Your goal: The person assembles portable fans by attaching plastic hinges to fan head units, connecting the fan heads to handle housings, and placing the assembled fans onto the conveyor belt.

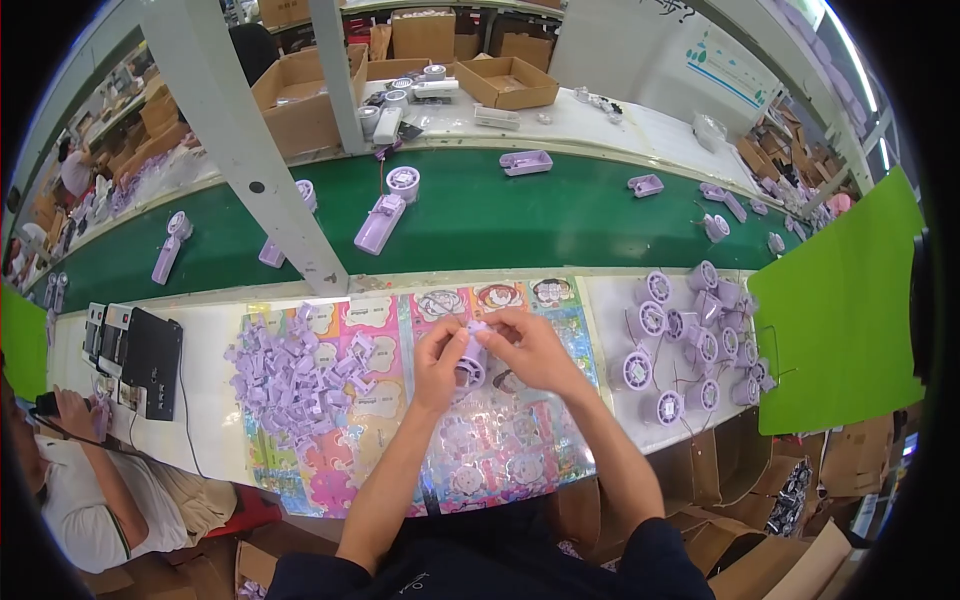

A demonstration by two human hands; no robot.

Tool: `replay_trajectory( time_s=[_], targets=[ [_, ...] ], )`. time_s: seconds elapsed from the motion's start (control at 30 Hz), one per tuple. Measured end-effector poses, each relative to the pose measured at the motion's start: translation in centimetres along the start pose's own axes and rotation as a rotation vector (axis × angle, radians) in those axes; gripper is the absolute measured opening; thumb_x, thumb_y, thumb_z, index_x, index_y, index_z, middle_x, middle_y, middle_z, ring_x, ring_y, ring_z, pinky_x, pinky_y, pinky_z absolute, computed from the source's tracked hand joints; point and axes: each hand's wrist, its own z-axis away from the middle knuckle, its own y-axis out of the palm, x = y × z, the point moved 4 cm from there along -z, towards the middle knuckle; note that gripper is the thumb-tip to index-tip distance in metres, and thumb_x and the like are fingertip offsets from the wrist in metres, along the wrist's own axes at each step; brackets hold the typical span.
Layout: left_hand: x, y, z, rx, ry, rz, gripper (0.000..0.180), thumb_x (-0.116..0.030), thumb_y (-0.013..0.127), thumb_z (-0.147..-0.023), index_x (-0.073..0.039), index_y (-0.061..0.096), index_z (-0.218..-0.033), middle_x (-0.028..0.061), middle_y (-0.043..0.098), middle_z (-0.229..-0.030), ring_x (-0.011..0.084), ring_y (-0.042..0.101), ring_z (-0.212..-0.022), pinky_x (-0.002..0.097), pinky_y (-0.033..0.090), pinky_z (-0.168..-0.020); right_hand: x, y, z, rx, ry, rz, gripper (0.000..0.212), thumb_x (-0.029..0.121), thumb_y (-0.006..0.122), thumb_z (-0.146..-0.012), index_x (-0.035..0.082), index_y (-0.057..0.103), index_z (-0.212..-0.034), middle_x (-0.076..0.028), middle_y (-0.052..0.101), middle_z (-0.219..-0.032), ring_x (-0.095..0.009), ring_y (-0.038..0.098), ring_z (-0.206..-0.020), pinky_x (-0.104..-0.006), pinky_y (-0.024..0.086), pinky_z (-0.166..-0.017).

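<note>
A cylinder (471, 366) is grasped by the fingers of both hands, between the left hand (438, 362) and the right hand (528, 350), near the worktop's (215, 400) back edge; exact fingertip contact seems partly hidden.

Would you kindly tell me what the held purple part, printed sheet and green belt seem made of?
The purple part looks like smooth moulded plastic, judging by its even colour and rounded rim. The printed sheet seems glossy plastic film or laminated paper, given its bright glints. The green belt appears smooth, perhaps PVC or rubber, with soft reflections.
</note>
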Motion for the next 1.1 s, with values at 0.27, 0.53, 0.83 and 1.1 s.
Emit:
replay_trajectory(
  time_s=[0.27,0.53,0.83,1.1],
  targets=[
    [0.8,-2.4,-1.3,-0.294,0.036,-0.129,0.01,-0.006,0.068,-0.093,0.0,0.064,-0.099,-0.0016,0.062,-0.093,0.007,0.054,-0.082,0.022,0.043,-0.073,-6.2,-8.0,-16.5,-0.216,-0.179,0.697,0.051,0.016,0.071,-0.086,0.007,0.054,-0.133,-0.021,0.063,-0.112,-0.041,0.06,-0.108,-0.0465,0.051,-0.095],
    [1.3,-1.7,-1.4,-0.23,0.113,-0.213,0.011,-0.001,0.069,-0.088,0.003,0.062,-0.096,0.0056,0.063,-0.097,0.0128,0.056,-0.088,0.0254,0.044,-0.08,-11.8,-11.7,-26.6,-0.419,0.14,0.983,0.064,0.02,0.065,-0.082,0.01,0.05,-0.143,-0.019,0.06,-0.129,-0.038,0.055,-0.12,-0.0486,0.049,-0.101],
    [1.2,-2.4,-1.6,-0.254,0.071,-0.216,0.014,-0.001,0.07,-0.088,0.004,0.064,-0.099,0.0069,0.065,-0.099,0.0142,0.059,-0.091,0.0269,0.047,-0.083,-8.6,-9.2,-23.8,-0.226,-0.044,1.112,0.043,0.014,0.066,-0.078,0.001,0.06,-0.119,-0.019,0.064,-0.117,-0.036,0.064,-0.108,-0.0469,0.056,-0.091],
    [1.1,-1.6,-1.7,-0.216,0.09,-0.284,0.014,-0.003,0.072,-0.086,0.004,0.065,-0.097,0.0084,0.067,-0.097,0.0156,0.062,-0.09,0.028,0.049,-0.084,-7.4,-12.1,-23.9,-0.299,-0.117,1.284,0.05,0.01,0.069,-0.076,0.006,0.057,-0.125,-0.016,0.06,-0.125,-0.033,0.057,-0.122,-0.0446,0.051,-0.098]
  ],
)
